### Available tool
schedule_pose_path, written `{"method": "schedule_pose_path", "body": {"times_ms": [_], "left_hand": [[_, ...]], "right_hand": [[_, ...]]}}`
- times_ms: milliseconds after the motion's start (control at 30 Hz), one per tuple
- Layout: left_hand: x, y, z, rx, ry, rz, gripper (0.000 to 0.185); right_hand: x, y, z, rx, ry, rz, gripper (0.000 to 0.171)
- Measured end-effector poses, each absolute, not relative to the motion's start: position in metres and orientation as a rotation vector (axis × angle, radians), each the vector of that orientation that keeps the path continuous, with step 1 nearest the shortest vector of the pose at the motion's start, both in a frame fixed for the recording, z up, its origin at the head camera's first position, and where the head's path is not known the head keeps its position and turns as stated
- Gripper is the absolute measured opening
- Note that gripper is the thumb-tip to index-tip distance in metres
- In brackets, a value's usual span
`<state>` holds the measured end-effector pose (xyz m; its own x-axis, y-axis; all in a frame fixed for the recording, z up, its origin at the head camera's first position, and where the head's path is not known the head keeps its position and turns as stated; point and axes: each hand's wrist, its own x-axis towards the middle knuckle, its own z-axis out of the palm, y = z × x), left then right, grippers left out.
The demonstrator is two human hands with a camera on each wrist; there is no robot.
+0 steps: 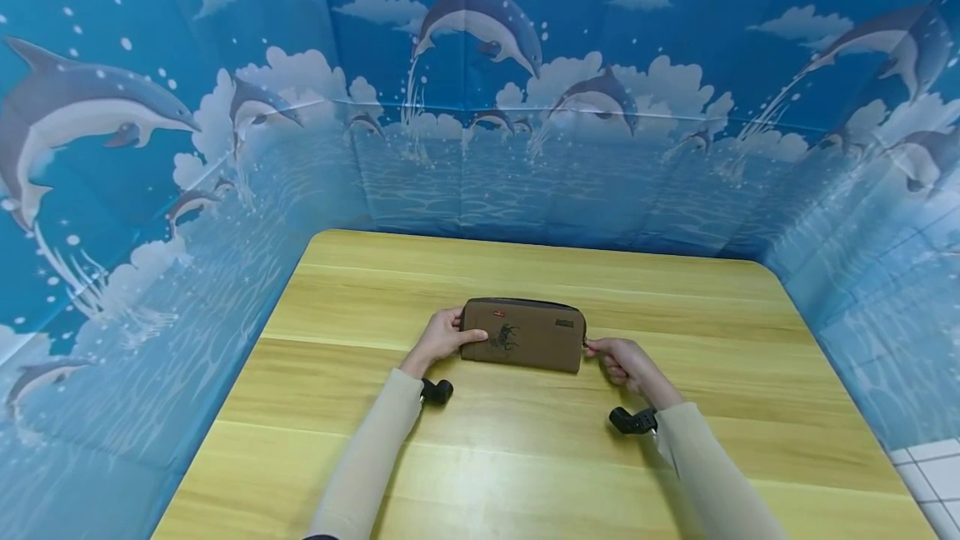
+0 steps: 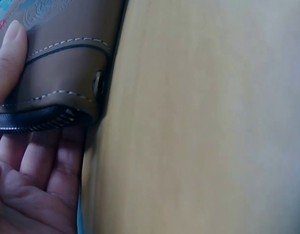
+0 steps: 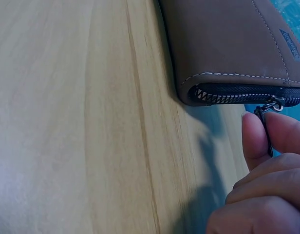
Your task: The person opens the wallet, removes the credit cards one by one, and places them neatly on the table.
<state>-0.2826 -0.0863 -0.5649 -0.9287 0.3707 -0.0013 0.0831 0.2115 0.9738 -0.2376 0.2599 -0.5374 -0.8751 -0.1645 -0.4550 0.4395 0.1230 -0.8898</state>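
A brown wallet (image 1: 522, 335) lies at the centre of the frame on the table (image 1: 525, 457). The left hand (image 1: 441, 338) grips its left end, thumb on top. The right hand (image 1: 626, 363) pinches the zip pull (image 3: 265, 127) at its right end.

One brown wallet (image 1: 522, 335) is lying on one wooden table (image 1: 525, 457). Two hands are touching it. One left hand (image 1: 441, 338) is holding one end, and one right hand (image 1: 624, 363) is sitting at the other end. One zipper pull (image 3: 263, 127) is hanging at the wallet's corner, right between the right hand's fingertips (image 3: 254, 139). One thumb (image 2: 8, 58) is lying on top of the wallet. One small metal stud (image 2: 97, 84) is showing on the wallet's side, just past the left hand's fingers. Two small black cameras are sitting under the two wrists, one (image 1: 437, 392) by the left hand and one (image 1: 632, 421) by the right hand. Two light sleeves are covering the two arms.
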Motion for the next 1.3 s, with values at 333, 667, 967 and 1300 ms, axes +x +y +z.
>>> {"method": "schedule_pose_path", "body": {"times_ms": [333, 667, 967, 1300], "left_hand": [[-0.279, -0.088, -0.564, 0.441, 2.27, 1.789, 0.025], [-0.276, -0.088, -0.563, 0.443, 2.229, 1.818, 0.026], [-0.274, -0.088, -0.561, 0.457, 2.232, 1.821, 0.026], [-0.274, -0.087, -0.563, 0.455, 2.237, 1.822, 0.03]], "right_hand": [[-0.231, 0.263, -0.539, 0.189, 2.007, -1.751, 0.024], [-0.223, 0.266, -0.545, 0.165, 2.039, -1.684, 0.023], [-0.222, 0.265, -0.542, 0.145, 2.123, -1.621, 0.025], [-0.22, 0.266, -0.544, 0.122, 2.258, -1.488, 0.022]]}}
